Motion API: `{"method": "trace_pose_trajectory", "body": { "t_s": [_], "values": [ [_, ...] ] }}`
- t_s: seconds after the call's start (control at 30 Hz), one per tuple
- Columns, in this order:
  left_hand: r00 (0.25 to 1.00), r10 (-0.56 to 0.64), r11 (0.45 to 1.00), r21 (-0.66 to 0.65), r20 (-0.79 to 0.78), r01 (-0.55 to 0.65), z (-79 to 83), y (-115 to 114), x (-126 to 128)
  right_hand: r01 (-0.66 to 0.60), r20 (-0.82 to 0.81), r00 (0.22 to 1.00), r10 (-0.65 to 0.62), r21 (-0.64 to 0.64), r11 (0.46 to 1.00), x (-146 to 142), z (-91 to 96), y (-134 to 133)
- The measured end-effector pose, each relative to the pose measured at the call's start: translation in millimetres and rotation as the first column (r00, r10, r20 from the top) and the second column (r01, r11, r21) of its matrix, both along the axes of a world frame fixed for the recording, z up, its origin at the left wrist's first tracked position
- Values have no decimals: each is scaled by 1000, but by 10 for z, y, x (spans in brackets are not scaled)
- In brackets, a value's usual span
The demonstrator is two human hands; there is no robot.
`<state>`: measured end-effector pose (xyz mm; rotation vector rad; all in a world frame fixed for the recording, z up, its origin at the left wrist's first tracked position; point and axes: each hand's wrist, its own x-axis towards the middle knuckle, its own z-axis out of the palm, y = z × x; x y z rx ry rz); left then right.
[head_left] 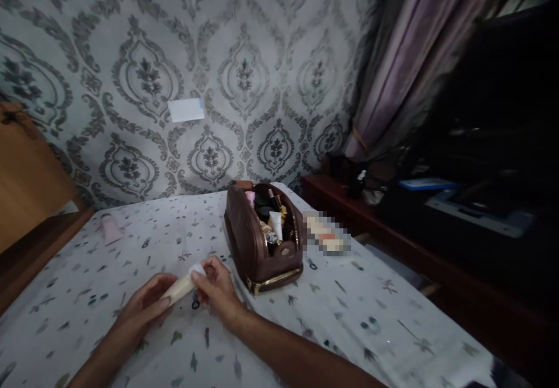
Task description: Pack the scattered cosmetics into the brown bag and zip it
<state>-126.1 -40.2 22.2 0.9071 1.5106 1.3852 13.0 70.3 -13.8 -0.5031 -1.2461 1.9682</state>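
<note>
A cream-coloured tube (181, 288) with a white cap is held slanted between both hands, low over the patterned sheet. My left hand (149, 299) is closed around its lower end. The thumb and fingers of my right hand (218, 289) pinch the capped end. Just right of my right hand stands a brown toiletry bag (244, 245), its top unzipped. Inside it are a white tube (276, 225) and several small items, partly hidden by the bag's walls.
A pink tube (110, 229) lies at the sheet's far left. Right of the bag is a blurred-out pale object (326, 235). A dark red wooden ledge (345, 193) borders the sheet on the right, and a brown wooden panel (35, 172) stands at left. Patterned wallpaper rises behind.
</note>
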Motion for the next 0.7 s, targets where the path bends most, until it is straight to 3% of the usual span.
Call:
{"method": "trace_pose_trajectory", "body": {
  "t_s": [0.13,0.27,0.43,0.7],
  "values": [
    [994,71,997,-18,84,-70,-7,11,4,-57,-32,998,58,33,998,37,35,-4],
    [982,66,998,-19,174,-64,-51,23,-101,-123,-94,987,127,47,991,49,52,-15],
    [947,177,984,-52,270,-169,-69,26,-115,-147,-112,982,153,64,987,20,13,-17],
    [948,178,984,-36,264,-175,21,15,19,-188,-85,975,204,167,968,58,32,-33]
  ]
}}
